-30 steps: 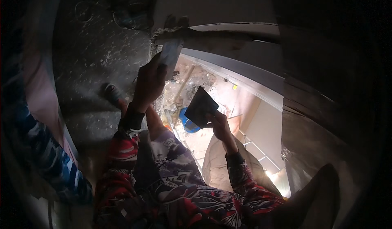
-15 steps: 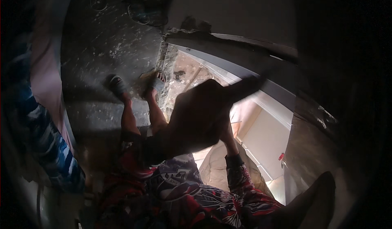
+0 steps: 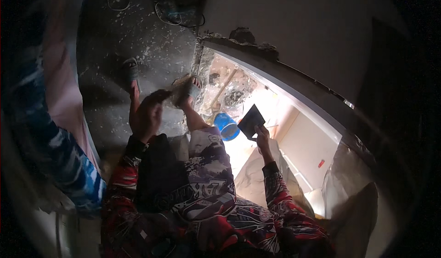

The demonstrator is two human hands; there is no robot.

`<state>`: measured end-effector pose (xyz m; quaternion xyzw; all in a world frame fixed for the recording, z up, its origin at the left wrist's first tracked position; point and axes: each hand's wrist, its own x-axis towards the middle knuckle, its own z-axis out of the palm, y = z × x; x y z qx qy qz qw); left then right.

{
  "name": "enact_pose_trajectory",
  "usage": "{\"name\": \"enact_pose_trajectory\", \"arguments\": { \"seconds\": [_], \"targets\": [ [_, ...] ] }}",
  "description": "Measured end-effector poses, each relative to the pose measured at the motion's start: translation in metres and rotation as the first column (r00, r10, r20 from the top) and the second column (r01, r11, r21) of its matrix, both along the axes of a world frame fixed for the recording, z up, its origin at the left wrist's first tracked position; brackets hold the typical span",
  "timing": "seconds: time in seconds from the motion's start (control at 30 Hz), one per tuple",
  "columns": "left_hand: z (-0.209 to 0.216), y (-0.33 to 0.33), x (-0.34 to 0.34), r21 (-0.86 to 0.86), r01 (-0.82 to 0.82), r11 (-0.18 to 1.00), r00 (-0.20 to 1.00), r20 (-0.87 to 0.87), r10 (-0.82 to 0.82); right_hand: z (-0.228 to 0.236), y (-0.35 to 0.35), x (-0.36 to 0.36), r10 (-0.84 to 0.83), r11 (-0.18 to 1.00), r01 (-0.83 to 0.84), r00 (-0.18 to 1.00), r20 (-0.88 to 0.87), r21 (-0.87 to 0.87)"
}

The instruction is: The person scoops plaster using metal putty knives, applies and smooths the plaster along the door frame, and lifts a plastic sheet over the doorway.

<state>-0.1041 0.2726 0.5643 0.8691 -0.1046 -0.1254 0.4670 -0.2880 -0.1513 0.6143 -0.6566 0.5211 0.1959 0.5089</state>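
Note:
My right hand (image 3: 262,138) is closed around the near end of a flat, dark, square-edged scraper (image 3: 251,121). Its broad blade points away from me, over the brightly lit opening. Just left of the blade, lower down, a blue bucket (image 3: 225,123) shows in the light. My left hand (image 3: 149,118) is raised over my left leg, left of the bucket. Motion and shadow smear its fingers, so I cannot make out whether it holds anything.
A pale ledge (image 3: 294,88) with a rough broken edge borders the lit opening. Speckled dark floor (image 3: 138,42) lies at the left, with looped cables (image 3: 170,12) at its far end. Blue-and-white patterned cloth (image 3: 59,138) hangs at the left. A small red object (image 3: 321,163) lies at the right.
A large dark shape that covered the middle is gone, revealing the bucket and scraper. My left hand now shows at the left. The view has shifted slightly.

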Motion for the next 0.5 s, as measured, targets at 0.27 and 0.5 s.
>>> {"name": "enact_pose_trajectory", "arguments": {
  "seconds": [0.27,0.5],
  "targets": [
    [-0.097,0.099,0.047,-0.031,-0.164,0.986,0.895,-0.425,0.136,0.011,0.106,0.006,0.054,0.987,-0.069,0.994,-0.099,-0.148],
    [-0.158,0.215,0.054,0.182,0.156,0.971,0.896,-0.441,-0.061,0.032,0.17,0.11,0.362,0.91,-0.385,0.918,-0.161,-0.152]
  ]
}}
